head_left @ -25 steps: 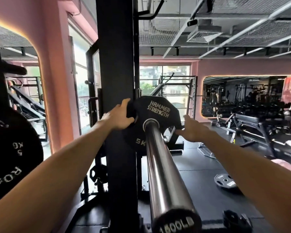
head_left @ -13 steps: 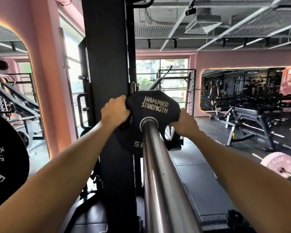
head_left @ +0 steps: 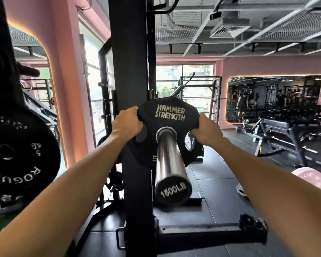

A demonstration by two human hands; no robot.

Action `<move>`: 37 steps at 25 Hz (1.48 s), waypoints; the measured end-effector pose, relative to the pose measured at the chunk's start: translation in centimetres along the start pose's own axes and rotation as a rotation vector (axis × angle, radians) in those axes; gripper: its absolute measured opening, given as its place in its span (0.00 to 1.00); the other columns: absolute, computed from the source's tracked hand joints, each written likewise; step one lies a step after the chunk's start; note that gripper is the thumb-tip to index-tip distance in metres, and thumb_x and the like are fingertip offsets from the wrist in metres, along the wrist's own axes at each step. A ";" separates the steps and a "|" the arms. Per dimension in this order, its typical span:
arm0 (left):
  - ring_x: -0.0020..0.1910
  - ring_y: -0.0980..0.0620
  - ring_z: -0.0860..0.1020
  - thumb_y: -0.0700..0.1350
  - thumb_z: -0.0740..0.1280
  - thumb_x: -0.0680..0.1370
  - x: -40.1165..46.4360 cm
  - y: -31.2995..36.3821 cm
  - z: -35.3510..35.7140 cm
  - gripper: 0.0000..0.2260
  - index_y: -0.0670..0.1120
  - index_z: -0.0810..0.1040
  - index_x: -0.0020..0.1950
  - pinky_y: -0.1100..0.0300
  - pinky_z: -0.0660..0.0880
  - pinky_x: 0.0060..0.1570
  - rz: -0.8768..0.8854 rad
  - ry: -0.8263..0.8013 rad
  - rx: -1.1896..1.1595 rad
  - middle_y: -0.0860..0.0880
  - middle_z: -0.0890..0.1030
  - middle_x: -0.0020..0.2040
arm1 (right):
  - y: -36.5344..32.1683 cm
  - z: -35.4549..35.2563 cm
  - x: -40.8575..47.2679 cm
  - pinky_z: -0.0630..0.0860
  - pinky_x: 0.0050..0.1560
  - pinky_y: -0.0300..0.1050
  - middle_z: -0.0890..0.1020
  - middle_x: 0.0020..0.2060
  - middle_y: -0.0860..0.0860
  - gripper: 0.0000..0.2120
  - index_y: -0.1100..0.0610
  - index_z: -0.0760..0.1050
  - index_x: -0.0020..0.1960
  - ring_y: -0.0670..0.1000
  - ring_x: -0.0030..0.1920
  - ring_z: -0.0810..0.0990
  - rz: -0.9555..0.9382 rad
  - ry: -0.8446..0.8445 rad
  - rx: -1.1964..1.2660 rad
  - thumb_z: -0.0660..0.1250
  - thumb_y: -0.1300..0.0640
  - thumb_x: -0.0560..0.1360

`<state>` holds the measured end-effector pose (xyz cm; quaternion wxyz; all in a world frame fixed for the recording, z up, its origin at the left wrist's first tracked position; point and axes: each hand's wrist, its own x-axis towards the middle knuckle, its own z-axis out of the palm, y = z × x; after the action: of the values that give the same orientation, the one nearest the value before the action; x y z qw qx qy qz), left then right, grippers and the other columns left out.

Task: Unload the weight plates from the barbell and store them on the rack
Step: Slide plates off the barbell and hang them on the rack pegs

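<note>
Here, both arms reached out toward a black weight plate [head_left: 170, 127] that sat on the shiny metal bar [head_left: 168, 158]. The plate had "HAMMER STRENGTH" written on it in pale letters. The bar went through the hole in the middle of the plate, and its round black end cap [head_left: 171, 191] pointed back at the camera. The left hand [head_left: 127, 124] was curled round the plate's upper left edge. The right hand [head_left: 207, 129] was curled round the plate's right edge, with the fingers tucked behind it. Both hands held the plate tight.

Just behind the plate stood a tall black rack post [head_left: 132, 71], which went up past the top of the view. Its black foot [head_left: 193, 230] lay flat on the floor. The floor [head_left: 220, 191] was dark and made of big square mats. At the far left hung another black plate [head_left: 20, 154] with white letters and "5 KG" on it. Low on the right, part of a pink plate [head_left: 309, 179] showed above the right arm.

The room was a gym with pink walls [head_left: 258, 67]. Big windows [head_left: 182, 84] at the back let in bright daylight. A long mirror [head_left: 274, 98] with a glowing edge sat in the right wall. A black bench [head_left: 285, 127] stood on the floor in front of it. The ceiling [head_left: 248, 21] was grey, with bare beams, wire mesh and an air vent.
</note>
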<state>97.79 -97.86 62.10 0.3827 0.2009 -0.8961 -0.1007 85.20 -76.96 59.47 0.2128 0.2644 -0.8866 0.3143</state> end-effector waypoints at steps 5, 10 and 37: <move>0.52 0.35 0.76 0.39 0.62 0.70 -6.4 1.5 -4.8 0.11 0.44 0.74 0.51 0.46 0.76 0.51 -0.011 0.022 -0.009 0.40 0.80 0.49 | -1.6 -4.1 -6.7 0.67 0.41 0.47 0.73 0.41 0.53 0.13 0.57 0.64 0.54 0.59 0.45 0.75 -0.054 0.020 -0.011 0.65 0.58 0.73; 0.49 0.38 0.78 0.40 0.63 0.69 -12.7 2.8 -9.8 0.10 0.45 0.75 0.50 0.47 0.77 0.50 -0.003 0.027 0.005 0.44 0.80 0.46 | -3.1 -8.6 -14.0 0.68 0.40 0.48 0.74 0.42 0.53 0.12 0.55 0.61 0.51 0.59 0.43 0.74 -0.056 -0.001 -0.014 0.64 0.57 0.73; 0.48 0.36 0.79 0.42 0.65 0.68 -26.7 -16.0 -35.2 0.12 0.47 0.76 0.50 0.51 0.74 0.42 0.052 0.056 0.113 0.42 0.81 0.48 | -30.0 -8.7 -32.2 0.71 0.42 0.47 0.73 0.45 0.54 0.14 0.55 0.64 0.49 0.60 0.52 0.78 -0.201 -0.058 -0.048 0.68 0.55 0.72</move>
<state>144.57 -101.54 63.68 0.3984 0.2015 -0.8941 -0.0345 129.87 -80.23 61.53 0.2238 0.3559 -0.8687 0.2620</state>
